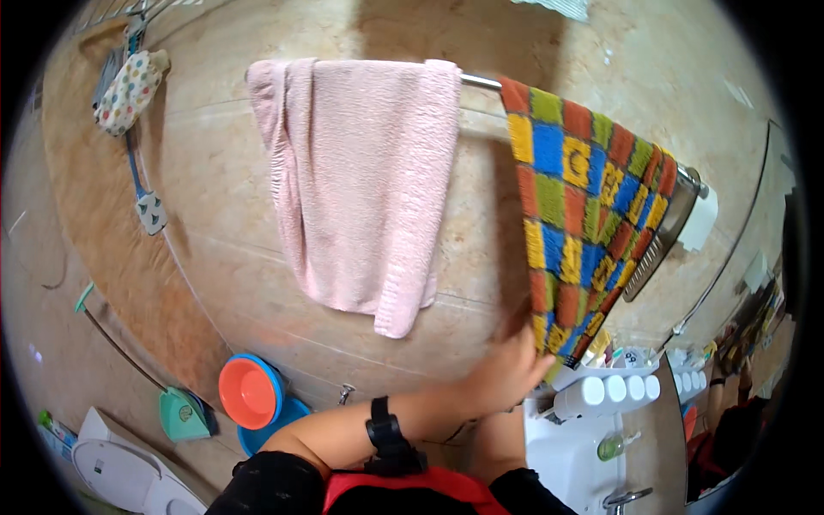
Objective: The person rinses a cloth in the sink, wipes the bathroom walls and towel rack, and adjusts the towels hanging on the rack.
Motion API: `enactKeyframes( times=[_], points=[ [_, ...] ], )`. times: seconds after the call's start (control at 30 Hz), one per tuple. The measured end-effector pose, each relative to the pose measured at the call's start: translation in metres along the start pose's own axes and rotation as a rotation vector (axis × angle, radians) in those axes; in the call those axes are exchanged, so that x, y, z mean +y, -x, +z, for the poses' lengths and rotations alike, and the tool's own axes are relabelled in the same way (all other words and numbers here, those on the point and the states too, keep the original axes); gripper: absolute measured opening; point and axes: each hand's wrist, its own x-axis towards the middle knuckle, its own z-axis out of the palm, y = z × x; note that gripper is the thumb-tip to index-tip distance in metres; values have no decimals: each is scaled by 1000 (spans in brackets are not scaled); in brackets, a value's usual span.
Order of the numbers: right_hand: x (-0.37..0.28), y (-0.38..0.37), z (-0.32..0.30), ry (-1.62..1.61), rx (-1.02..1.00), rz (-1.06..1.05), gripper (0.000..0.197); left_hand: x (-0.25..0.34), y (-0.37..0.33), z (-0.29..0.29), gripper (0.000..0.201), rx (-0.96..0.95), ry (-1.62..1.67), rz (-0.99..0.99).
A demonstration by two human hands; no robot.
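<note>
A checkered towel (577,197) in red, yellow, green and blue hangs over a metal wall bar (481,81), its lower end gathered to a narrow point. My left hand (508,371) reaches across to that end, its fingers closed at the towel's lower left edge and slightly blurred. A black band circles my left wrist. Below it, my right forearm comes up from the bottom edge; the right hand is mostly hidden behind the left, so its fingers do not show. To the left, a pink towel (365,180) hangs folded over the same bar.
A white sink (558,446) with a faucet (627,498), a green soap bottle (611,446) and several white cups (592,391) stand at lower right, beside a mirror (738,429). Lower left hold red and blue basins (249,392), a green dustpan (182,416) and a toilet (120,468).
</note>
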Motion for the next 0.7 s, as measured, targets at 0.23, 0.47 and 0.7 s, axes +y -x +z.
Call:
enactKeyframes(
  times=[0.23,0.47,0.7],
  points=[
    [-58,14,72,-31,-406,-437,52,26,17,-70,52,-242,-232,-7],
    [-49,-43,46,13,-241,-278,54,-18,26,-228,96,1058,-432,290],
    [-114,-12,65,78,-515,-698,54,-46,24,-225,104,527,231,-20]
  ],
)
